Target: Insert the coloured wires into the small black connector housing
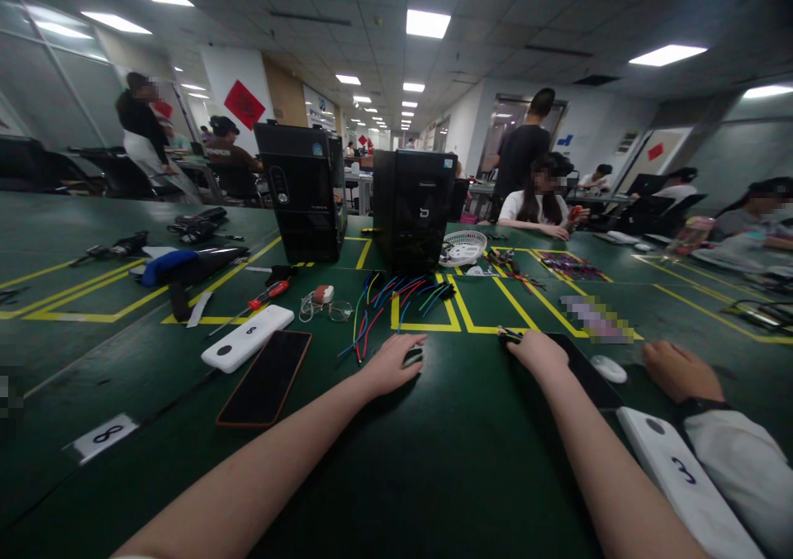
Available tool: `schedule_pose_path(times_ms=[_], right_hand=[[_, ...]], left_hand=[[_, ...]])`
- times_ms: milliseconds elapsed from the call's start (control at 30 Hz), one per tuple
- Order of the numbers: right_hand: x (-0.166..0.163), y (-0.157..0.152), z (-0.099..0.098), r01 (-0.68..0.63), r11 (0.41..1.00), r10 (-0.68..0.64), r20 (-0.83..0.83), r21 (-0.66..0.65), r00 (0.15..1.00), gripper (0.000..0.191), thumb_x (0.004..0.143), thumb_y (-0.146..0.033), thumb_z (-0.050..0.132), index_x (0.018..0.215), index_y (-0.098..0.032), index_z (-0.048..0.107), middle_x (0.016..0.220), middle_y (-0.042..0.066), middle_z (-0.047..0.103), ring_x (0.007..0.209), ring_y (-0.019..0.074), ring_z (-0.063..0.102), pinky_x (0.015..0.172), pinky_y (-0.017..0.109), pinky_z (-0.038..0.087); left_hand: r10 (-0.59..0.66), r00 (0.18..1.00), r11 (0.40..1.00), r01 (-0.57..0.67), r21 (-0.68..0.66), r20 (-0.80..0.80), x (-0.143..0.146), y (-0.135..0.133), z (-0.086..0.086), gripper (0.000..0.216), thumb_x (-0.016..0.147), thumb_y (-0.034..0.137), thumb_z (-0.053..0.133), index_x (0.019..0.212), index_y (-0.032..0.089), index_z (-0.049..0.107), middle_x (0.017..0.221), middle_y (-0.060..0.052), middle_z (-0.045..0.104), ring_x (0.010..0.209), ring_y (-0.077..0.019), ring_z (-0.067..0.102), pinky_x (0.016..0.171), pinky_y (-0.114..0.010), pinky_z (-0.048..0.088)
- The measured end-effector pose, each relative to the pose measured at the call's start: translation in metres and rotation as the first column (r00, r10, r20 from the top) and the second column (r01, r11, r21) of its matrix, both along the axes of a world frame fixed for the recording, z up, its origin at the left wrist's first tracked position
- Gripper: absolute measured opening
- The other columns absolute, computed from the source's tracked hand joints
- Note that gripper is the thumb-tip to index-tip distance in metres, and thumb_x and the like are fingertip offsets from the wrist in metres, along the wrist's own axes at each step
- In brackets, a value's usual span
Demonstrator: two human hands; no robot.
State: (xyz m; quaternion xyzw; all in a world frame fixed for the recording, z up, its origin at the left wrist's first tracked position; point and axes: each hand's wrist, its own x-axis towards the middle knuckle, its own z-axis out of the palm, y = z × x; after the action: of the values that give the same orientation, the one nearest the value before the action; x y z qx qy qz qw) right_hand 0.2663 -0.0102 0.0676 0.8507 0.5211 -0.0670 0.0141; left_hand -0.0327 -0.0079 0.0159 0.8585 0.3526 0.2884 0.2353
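Note:
My left hand (393, 365) rests low over the green table (396, 460), its fingers stretched forward and the thumb apart, with nothing clearly held. Just beyond it lies a loose spread of red, blue, green and yellow wires (372, 315). My right hand (540, 357) is closed around a small dark cable piece (509, 336) with a pale tip; most of it is hidden by the fingers. A dark flat tablet-like slab (586, 373) lies beside that hand, partly under the forearm.
Two black computer towers (301, 196) stand ahead. Left are a phone (266, 377), a white device marked 8 (248, 340), a screwdriver (269, 295) and glasses (328, 310). Right are a white basket (463, 248), a mouse (609, 369) and another person's hand (681, 371).

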Motion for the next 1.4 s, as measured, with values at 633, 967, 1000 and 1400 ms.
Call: schedule_pose_path(times_ms=[633, 967, 1000, 1400], right_hand=[[0.066, 0.009, -0.001, -0.023, 0.985, 0.034, -0.057, 0.173, 0.998, 0.033, 0.086, -0.038, 0.041, 0.096, -0.014, 0.061, 0.096, 0.013, 0.065, 0.087, 0.0239, 0.061, 0.066, 0.030, 0.042], [0.064, 0.006, 0.000, -0.096, 0.970, 0.119, -0.090, 0.225, 0.989, 0.024, 0.080, -0.023, 0.050, 0.101, -0.013, 0.057, 0.097, 0.011, 0.064, 0.083, 0.0192, 0.059, 0.064, 0.024, 0.040], [0.064, 0.006, 0.001, -0.097, 0.970, 0.119, -0.089, 0.221, 0.989, 0.025, 0.080, -0.023, 0.050, 0.101, -0.014, 0.057, 0.096, 0.011, 0.064, 0.083, 0.0193, 0.060, 0.063, 0.024, 0.040], [0.059, 0.004, 0.006, -0.120, 0.975, 0.131, -0.050, 0.185, 0.990, 0.031, 0.077, -0.021, 0.051, 0.106, -0.012, 0.061, 0.099, 0.012, 0.065, 0.088, 0.0216, 0.060, 0.067, 0.025, 0.040]], left_hand=[[-0.001, 0.999, 1.000, 0.003, 0.029, -0.053, 0.000, 0.000, 0.000, 0.047, 0.080, 0.024, 0.056, 0.126, 0.021, 0.047, 0.119, -0.008, 0.057, 0.112, -0.0242, 0.049, 0.100, -0.040, 0.036], [0.000, 0.998, 0.999, 0.003, 0.040, -0.070, -0.001, -0.001, 0.002, 0.043, 0.081, 0.024, 0.055, 0.123, 0.019, 0.050, 0.119, -0.008, 0.057, 0.112, -0.0239, 0.050, 0.099, -0.040, 0.037], [-0.002, 0.997, 0.999, 0.005, 0.042, -0.072, -0.001, -0.001, 0.002, 0.042, 0.081, 0.024, 0.055, 0.123, 0.019, 0.050, 0.119, -0.008, 0.057, 0.112, -0.0238, 0.050, 0.099, -0.040, 0.037], [-0.010, 0.995, 0.999, 0.015, 0.047, -0.103, -0.001, 0.001, 0.000, 0.040, 0.082, 0.027, 0.054, 0.121, 0.020, 0.051, 0.119, -0.008, 0.056, 0.111, -0.0229, 0.049, 0.100, -0.039, 0.036]])
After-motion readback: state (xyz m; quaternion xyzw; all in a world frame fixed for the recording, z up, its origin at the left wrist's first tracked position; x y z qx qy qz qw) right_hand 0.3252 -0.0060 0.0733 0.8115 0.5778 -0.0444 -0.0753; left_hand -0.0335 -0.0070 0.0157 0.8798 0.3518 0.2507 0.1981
